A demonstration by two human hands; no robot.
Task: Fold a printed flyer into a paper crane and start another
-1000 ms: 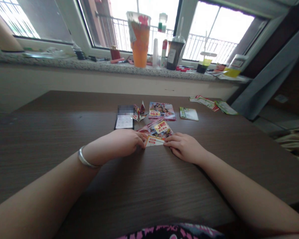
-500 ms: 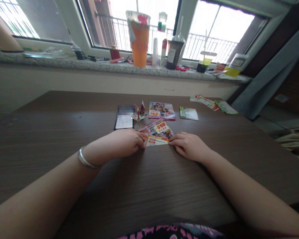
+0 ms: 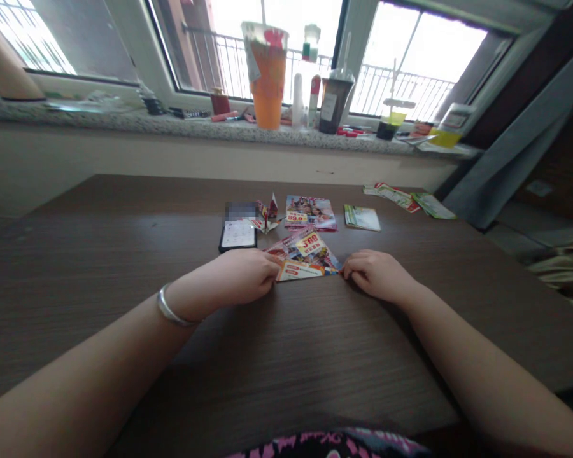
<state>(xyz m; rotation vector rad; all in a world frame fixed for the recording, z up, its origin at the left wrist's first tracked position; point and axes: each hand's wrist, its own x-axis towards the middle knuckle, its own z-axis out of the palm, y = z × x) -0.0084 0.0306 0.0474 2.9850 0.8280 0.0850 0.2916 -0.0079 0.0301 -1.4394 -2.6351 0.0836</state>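
A printed paper flyer (image 3: 310,254), with its near edge folded up into a white and orange strip, lies on the dark wooden table (image 3: 277,369). My left hand (image 3: 248,273), below a silver bangle, has its fingers closed on the flyer's left end. At the right corner, the closed fingertips of my right hand (image 3: 375,273) pinch the paper. Just beyond the flyer stands a small folded paper figure (image 3: 266,216), beside a phone (image 3: 239,234) with a lit screen. A stack of similar flyers (image 3: 310,212) lies farther back.
Green and white papers (image 3: 361,217) lie to the right, with more leaflets (image 3: 396,196) at the back right. Along the granite windowsill (image 3: 195,127) stand a tall orange cup (image 3: 268,76), a dark lidded cup (image 3: 335,102), bottles and small items.
My right hand has slid right along the flyer's near edge to its corner, uncovering more of the folded strip. My left hand stays at the left end.
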